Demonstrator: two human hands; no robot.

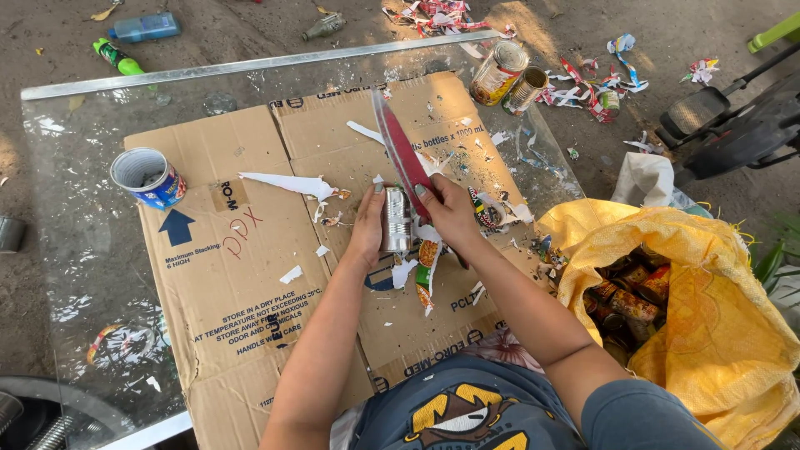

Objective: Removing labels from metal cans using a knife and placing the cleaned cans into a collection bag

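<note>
My left hand (367, 223) grips a bare silver tin can (396, 219) lying on flattened cardboard (242, 283). My right hand (450, 212) holds a long knife (398, 146) with a red blade, which points away from me and rests against the can. A strip of peeled coloured label (427, 267) hangs off the can's near end. White and coloured label scraps lie around both hands.
A blue-labelled open can (148, 176) stands at the left on the glass tabletop (75, 250). Two cans (508, 77) lie at the far right edge. A yellow sack (692, 308) full of labelled cans sits at my right. Plastic bottles (142, 29) and paper scraps litter the dirt ground.
</note>
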